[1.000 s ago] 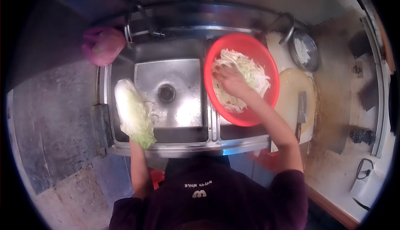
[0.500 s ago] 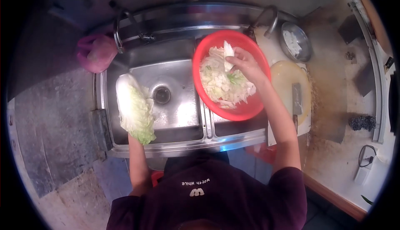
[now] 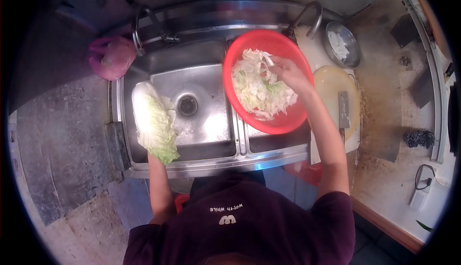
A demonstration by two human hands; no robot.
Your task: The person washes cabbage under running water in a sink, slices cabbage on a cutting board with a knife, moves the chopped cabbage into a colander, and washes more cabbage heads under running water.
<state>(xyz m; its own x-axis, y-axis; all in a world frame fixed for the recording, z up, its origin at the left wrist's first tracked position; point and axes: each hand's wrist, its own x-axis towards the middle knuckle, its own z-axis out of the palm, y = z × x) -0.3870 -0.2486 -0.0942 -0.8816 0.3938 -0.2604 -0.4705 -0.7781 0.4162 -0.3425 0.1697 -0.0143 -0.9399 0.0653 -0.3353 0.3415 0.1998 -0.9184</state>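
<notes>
A napa cabbage [image 3: 152,121], white at one end and leafy green at the other, lies over the left side of the left sink basin. My left hand [image 3: 155,160] is under it, holding it from below; the cabbage hides the fingers. On the right, a red plastic colander [image 3: 229,87] contains torn cabbage leaves [image 3: 254,89]. My right hand [image 3: 290,74] reaches over its far right part, fingers closed on a pale piece of cabbage [image 3: 268,61] just above the other leaves.
Two faucets [image 3: 139,39] stand behind the double steel sink [image 3: 206,80]. A pink bag [image 3: 113,58] sits at the back left. To the right are a round cutting board [image 3: 331,80], a cleaver [image 3: 344,109] on it, and a metal bowl [image 3: 356,53] with white pieces.
My right hand has turned and lowered the cabbage piece, from upright to tilted close to the leaves in the colander. The napa cabbage in my left hand has barely moved.
</notes>
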